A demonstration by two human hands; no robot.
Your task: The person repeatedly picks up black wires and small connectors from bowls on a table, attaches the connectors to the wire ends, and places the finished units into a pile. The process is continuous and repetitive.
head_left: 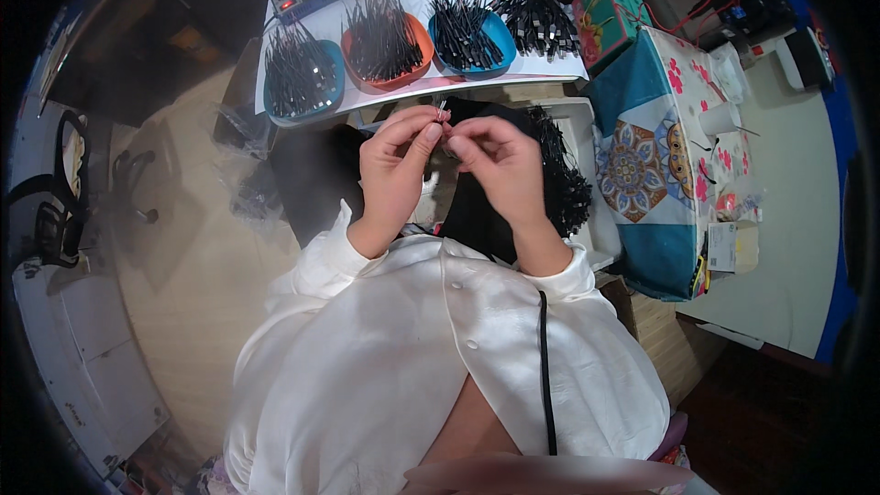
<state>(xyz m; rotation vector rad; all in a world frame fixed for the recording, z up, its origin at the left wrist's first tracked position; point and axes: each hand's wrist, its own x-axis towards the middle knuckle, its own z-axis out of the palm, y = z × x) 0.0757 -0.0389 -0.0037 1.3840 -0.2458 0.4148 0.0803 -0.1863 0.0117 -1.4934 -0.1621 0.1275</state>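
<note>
three shallow bowls sit in a row across the upper middle of the frame on a white table (550, 69): a blue bowl (303, 82) at the left, an orange bowl (387, 46) in the middle and a second blue bowl (472, 41) to the right. each is filled with short black wire pieces standing on end like bristles. a loose bundle of black cables (532, 0) fans out beside the right bowl, and another heap of black cables (559, 179) lies in a white tray right of the hands.

two hands meet at the centre of the frame, just below the table edge. between their fingertips is one small wire piece (442, 110), thin with a pale tip. its long axis runs close to vertical in the picture, and the pale end points up toward the bowls.

the left hand (396, 165) rises from the lower middle, wrist bent, its thumb and forefinger pinched on the wire from the left. the right hand (502, 165) mirrors it, knuckles up, its fingers curled inward and pinched at the same spot from the right. the fingertips of both hands touch. both forearms come out of white sleeves (440, 330).

a patterned cloth bag (655, 156) stands at the right.
</note>
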